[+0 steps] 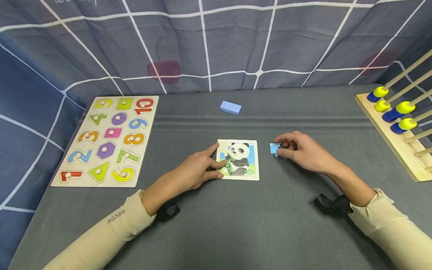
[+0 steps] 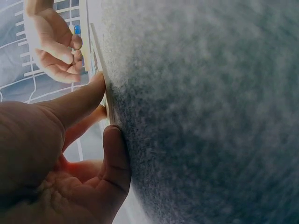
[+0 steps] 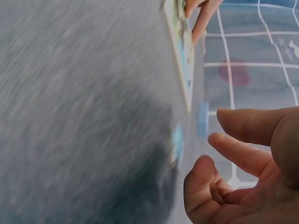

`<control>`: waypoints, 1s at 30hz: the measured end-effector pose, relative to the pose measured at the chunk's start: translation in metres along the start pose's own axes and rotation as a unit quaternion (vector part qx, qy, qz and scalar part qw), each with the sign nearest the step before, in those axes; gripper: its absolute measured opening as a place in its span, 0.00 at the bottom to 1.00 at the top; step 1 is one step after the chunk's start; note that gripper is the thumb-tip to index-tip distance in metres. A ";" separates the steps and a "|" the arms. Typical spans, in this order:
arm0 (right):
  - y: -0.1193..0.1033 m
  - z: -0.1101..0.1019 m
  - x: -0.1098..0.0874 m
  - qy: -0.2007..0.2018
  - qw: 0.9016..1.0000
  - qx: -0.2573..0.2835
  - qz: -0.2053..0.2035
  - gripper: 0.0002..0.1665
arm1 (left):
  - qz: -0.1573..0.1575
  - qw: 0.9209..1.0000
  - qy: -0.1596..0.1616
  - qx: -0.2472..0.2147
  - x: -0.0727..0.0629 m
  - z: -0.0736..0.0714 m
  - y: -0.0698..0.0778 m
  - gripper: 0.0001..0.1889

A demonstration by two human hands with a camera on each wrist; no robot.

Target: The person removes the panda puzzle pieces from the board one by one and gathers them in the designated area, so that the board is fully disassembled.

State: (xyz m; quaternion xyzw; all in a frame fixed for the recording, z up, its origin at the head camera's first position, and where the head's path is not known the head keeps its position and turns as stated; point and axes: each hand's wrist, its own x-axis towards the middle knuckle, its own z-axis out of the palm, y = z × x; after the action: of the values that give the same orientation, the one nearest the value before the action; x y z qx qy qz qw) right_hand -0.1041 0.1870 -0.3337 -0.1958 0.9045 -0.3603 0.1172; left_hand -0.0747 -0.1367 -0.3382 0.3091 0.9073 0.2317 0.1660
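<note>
A small square panda puzzle point(image 1: 248, 170) with a pale wooden border lies flat on the grey table. My left hand point(image 1: 194, 168) rests at its left side, with fingertips on the border and one finger reaching onto the picture. In the left wrist view, the thumb point(image 2: 88, 95) presses at the board's edge. To the right of the board is a loose light-blue puzzle piece point(image 1: 274, 147). My right hand point(image 1: 308, 153) hovers over this piece, overlapping it in the head view. From the right wrist, the piece point(image 3: 177, 143) shows on the table, apart from the spread fingers.
A blue block point(image 1: 231, 107) lies behind the puzzle. At left is a wooden board of knobbed numbers and shapes point(image 1: 111, 157). A wooden bead rack point(image 1: 388, 131) with yellow and blue beads stands at right. Behind the table hangs a grey-blue checked cloth point(image 1: 233, 41).
</note>
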 end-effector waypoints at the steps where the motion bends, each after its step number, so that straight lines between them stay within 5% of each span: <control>1: -0.003 -0.001 -0.001 -0.003 1.000 0.005 -0.003 0.18 | 0.001 1.000 0.001 0.000 0.000 0.000 0.000 0.24; 16: -0.044 0.034 0.022 -0.045 0.995 0.057 -0.064 0.14 | -0.006 1.000 0.000 -0.007 0.003 0.001 -0.002 0.24; 30: -0.048 0.056 0.050 -0.069 0.993 0.000 -0.098 0.24 | -0.006 1.000 -0.005 -0.013 0.002 -0.001 0.000 0.24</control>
State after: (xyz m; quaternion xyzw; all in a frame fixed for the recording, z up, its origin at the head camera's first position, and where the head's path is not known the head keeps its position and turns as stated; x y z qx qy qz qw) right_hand -0.1164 0.0991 -0.3441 -0.3083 0.8705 -0.3559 0.1435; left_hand -0.0764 -0.1362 -0.3379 0.3021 0.9053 0.2412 0.1760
